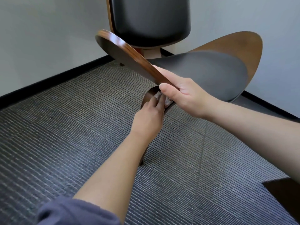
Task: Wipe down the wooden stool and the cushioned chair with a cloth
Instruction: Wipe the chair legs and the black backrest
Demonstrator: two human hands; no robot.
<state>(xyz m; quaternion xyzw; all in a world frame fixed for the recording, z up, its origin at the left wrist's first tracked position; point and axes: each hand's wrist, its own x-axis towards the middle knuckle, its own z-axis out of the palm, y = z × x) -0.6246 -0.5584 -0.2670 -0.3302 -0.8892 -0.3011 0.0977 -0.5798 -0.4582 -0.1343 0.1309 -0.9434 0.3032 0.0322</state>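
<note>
The cushioned chair [211, 73] stands in the corner, with a dark padded seat, a black backrest and a curved brown wooden shell. My right hand [183, 96] grips the front edge of its left wooden wing [126, 57], thumb on the underside. Below that edge, my left hand [150, 116] presses a crumpled light cloth [162, 99] against the curved wooden front leg [151, 95]. Most of the cloth is hidden by my fingers and my right hand. A dark wooden corner [282, 190] shows at the lower right; I cannot tell whether it is the stool.
Striped grey carpet [65, 127] covers the floor. Pale walls [48, 38] with a black baseboard [53, 77] meet behind the chair. A grey sleeve [73, 213] covers my left upper arm at the bottom edge.
</note>
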